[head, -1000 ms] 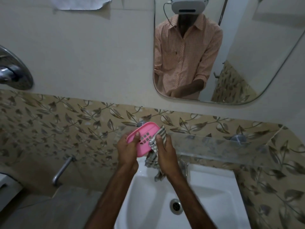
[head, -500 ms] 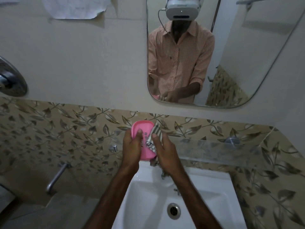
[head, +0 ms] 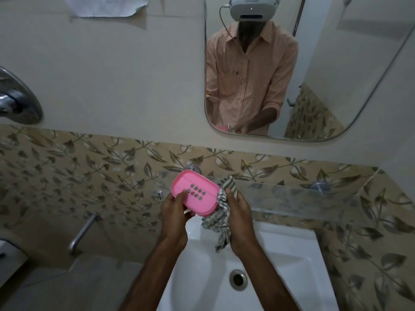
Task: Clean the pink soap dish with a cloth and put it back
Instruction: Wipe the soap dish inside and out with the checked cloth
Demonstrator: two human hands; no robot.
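My left hand holds the pink soap dish above the back of the sink, thumb on its upper face beside the drain holes. The dish is tilted with its slotted face toward me. My right hand grips a grey and white striped cloth, bunched against the dish's right end. Loose cloth hangs down toward the basin.
A white sink with a metal drain lies below my hands. A glass shelf runs along the leaf-patterned tiles on the right. A wall tap sticks out at the left. A mirror hangs above.
The dish has turned from nearly upright to lying across, its slotted face now plainly showing. The cloth has shifted from the dish's face to its right end.
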